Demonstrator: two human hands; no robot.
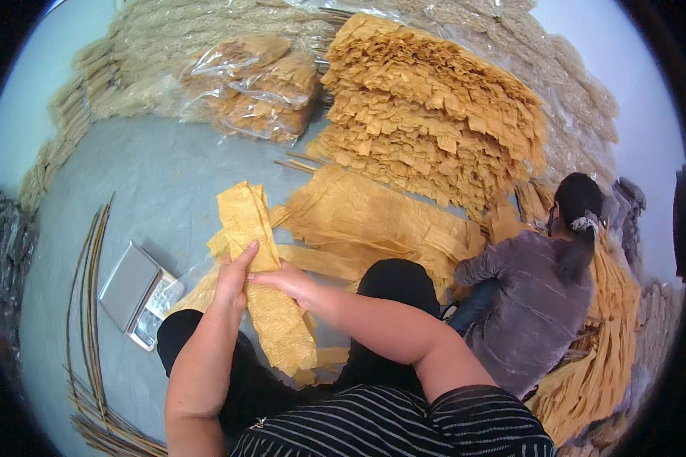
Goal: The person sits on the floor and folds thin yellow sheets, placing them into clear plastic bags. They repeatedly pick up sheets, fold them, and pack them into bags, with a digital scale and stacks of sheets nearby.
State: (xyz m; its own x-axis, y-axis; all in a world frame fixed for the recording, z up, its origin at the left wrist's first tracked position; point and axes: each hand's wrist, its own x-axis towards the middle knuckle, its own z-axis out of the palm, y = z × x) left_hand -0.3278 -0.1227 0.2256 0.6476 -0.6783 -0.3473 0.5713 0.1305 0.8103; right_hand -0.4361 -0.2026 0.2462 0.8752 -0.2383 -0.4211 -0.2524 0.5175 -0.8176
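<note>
A long folded bundle of yellow, wrinkled sheets point(282, 331), which look like dried tofu skin, is held upright between my knees. My left hand point(234, 280) is closed round its left edge, thumb on the front. From the right, my right hand point(283, 282) grips the bundle at about mid-length, its fingers partly hidden. The top end of the bundle leans away from me. Just beyond it, wide flat yellow sheets point(351, 209) lie spread on the floor, and more loose pieces lie under and around the bundle.
To the left stands a silver weighing scale point(133, 286), with long thin sticks point(91, 305) beyond it. A tall stack of yellow sheets point(434, 99) and filled plastic bags point(255, 87) stand at the back. Close on my right crouches another person point(533, 297), beside yellow strips point(613, 320).
</note>
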